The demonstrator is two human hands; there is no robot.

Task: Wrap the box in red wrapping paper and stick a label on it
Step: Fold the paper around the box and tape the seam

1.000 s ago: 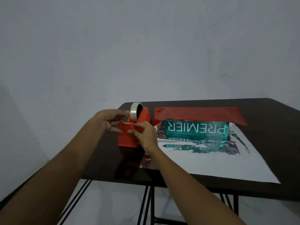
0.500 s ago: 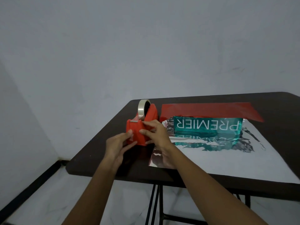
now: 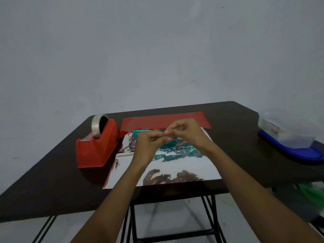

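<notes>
Left hand [image 3: 149, 144] and right hand [image 3: 185, 134] raised, curled fingertips meeting, pinching what is probably a clear tape strip; too faint to confirm. Beneath: teal cardboard box [image 3: 140, 133] on red foil wrapping paper [image 3: 184, 167], silver side up. Keep strip taut, unfolded. Red plastic tape dispenser [image 3: 98, 146] left.

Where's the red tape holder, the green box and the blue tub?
red tape holder [image 3: 98, 148]: head view, its red side.
green box [image 3: 142, 133]: head view, its uncovered left end.
blue tub [image 3: 289, 151]: head view, its blue rim.
</notes>
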